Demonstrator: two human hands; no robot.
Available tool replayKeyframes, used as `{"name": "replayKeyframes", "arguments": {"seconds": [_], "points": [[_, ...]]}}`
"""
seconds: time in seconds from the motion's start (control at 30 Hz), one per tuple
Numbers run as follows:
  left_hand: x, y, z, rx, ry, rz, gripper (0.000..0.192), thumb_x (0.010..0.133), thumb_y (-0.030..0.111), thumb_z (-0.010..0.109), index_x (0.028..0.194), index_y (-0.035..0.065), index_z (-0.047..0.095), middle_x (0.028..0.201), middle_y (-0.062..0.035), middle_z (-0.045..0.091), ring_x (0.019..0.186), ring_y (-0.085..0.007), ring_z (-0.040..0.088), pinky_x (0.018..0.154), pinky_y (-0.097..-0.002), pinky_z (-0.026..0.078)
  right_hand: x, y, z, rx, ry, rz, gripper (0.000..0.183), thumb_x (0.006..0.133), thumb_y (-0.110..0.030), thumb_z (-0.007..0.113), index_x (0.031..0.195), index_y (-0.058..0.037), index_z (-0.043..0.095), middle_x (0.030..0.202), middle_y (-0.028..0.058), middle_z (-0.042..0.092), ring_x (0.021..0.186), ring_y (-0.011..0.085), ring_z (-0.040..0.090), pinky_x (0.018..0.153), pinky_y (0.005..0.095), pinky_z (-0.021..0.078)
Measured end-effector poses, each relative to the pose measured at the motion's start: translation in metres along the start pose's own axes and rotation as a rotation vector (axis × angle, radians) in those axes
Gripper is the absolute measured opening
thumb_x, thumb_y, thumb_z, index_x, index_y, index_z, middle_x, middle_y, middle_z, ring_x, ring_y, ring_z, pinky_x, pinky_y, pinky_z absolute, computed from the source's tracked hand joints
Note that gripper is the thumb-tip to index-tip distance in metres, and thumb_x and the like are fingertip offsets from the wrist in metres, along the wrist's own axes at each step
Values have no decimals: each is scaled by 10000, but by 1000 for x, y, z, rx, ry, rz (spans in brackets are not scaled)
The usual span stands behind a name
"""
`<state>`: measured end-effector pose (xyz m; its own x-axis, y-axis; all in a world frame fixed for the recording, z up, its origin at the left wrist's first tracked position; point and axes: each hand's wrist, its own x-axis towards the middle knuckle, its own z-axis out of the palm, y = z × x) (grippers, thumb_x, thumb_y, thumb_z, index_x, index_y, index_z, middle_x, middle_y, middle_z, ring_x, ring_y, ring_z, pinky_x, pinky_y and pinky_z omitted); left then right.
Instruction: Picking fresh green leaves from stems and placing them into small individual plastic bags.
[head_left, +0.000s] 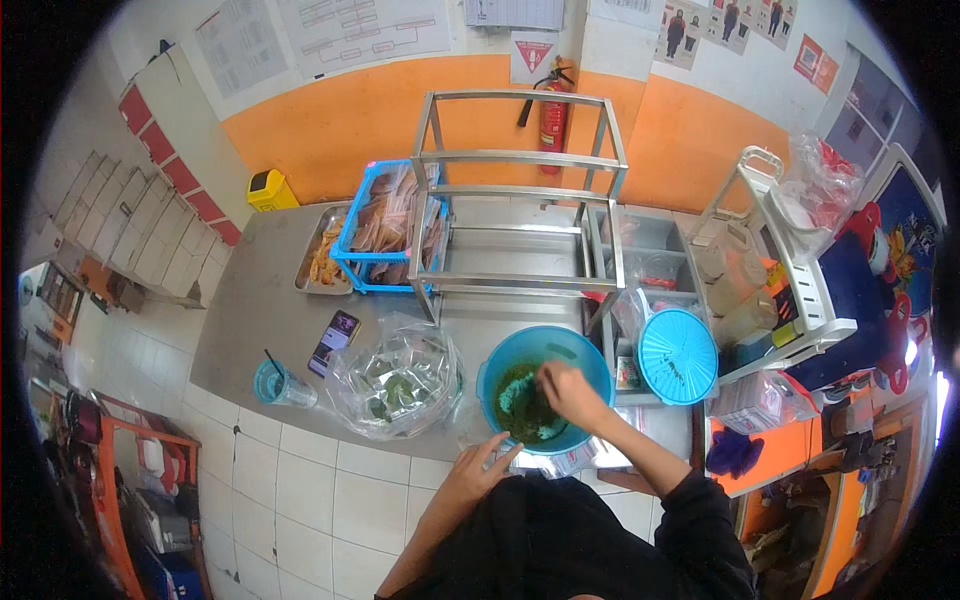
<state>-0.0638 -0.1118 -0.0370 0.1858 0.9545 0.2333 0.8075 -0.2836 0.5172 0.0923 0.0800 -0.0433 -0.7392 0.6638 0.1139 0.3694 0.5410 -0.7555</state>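
Note:
A blue plastic bowl (607, 352) stands at the table's front edge, holding a dark green, wet-looking mixture (525, 424). My right hand (566, 394) reaches into it from the right, fingers bent down over the mixture. Whether those fingers grip anything is hidden. My left hand (480, 469) is at the bowl's near left rim, its fingers spread and nothing held. Left of the bowl lies a clear plastic bag (397, 375) with green contents. To the right, a blue ribbed lid or strainer (677, 356) bears dark green bits.
A steel frame rack (517, 283) rises behind the bowl. Beside it are a blue basket (367, 259) of flat packets and a metal tray (300, 279). A phone (334, 343) and a cup with a straw (281, 386) lie left; a white shelf (806, 300) stands right.

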Motion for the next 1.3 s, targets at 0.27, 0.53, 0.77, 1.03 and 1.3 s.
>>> {"name": "replayKeyframes", "arguments": {"seconds": [0.27, 0.53, 0.77, 1.03, 1.3], "points": [[-3, -2, 3, -72, -37, -24, 557, 786, 77, 630, 1320, 157, 491, 1368, -99, 437, 1039, -259, 541, 907, -372, 432, 6, 0, 21, 83, -101, -30, 166, 882, -63, 483, 929, 23, 617, 926, 219, 578, 870, 390, 580, 798, 429, 476], [-4, -1, 8, -55, -51, 27, 552, 795, 104, 626, 1325, 180, 489, 1376, -84, 438, 1040, -250, 542, 911, -366, 433, -2, 14, -8, 555, -574, 214, 254, 968, -168, 471, 1000, 47, 603, 933, 120, 661, 877, 182, 652, 775, 288, 533], [13, 12, -25, -224, 144, -133, 620, 692, 125, 773, 1256, 87, 518, 1293, -149, 494, 1065, -287, 561, 920, -369, 448, -1, 19, -50, 814, -203, 469, 297, 952, -200, 515, 1079, 67, 482, 925, 167, 629, 854, 229, 670, 765, 281, 557], [61, 17, -70, -280, 492, -192, 429, 633, 141, 828, 998, 39, 626, 1123, -126, 574, 1030, -284, 577, 889, -368, 457, -30, -4, -100, 916, 255, 501, 301, 939, -203, 539, 1013, 75, 449, 882, 214, 627, 817, 256, 676, 744, 289, 570], [104, 0, -29, -14, 456, -172, 526, 656, 309, 806, 1098, 101, 610, 922, 4, 649, 954, -212, 545, 925, -414, 345, -61, -54, -104, 711, 775, 251, 168, 968, -192, 490, 968, -26, 460, 912, 166, 638, 756, 205, 666, 664, 245, 522]]}}
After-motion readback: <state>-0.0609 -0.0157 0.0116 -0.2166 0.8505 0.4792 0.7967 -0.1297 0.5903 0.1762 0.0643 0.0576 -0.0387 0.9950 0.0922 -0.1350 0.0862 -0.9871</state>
